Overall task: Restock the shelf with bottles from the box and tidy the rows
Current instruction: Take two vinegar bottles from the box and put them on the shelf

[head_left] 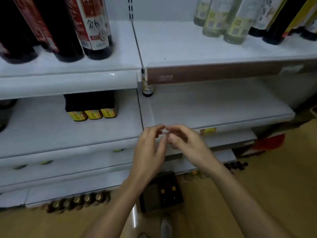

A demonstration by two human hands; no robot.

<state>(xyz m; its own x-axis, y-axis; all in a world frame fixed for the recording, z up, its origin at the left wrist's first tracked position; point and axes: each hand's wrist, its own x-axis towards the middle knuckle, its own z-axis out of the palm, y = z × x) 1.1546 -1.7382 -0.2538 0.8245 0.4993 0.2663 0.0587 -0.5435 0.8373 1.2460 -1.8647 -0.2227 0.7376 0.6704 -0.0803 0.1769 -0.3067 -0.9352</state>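
My left hand (151,148) and my right hand (185,141) meet fingertip to fingertip in front of the middle shelf's front edge (240,121). Their fingers are loosely curled and nothing shows plainly between them. Below my wrists a dark box (154,196) stands on the floor with two orange bottle caps (168,189) visible inside. On the middle shelf's left section stand three dark bottles with yellow labels (93,109). A single dark bottle (147,88) stands at the back by the divider. The right section of that shelf holds no other bottles.
The upper shelf carries tall dark bottles with red labels (68,31) on the left, and pale green bottles (221,19) and dark bottles (281,26) on the right. Gold-capped bottles (77,201) line the bottom shelf. A red object (269,141) lies on the tan floor at right.
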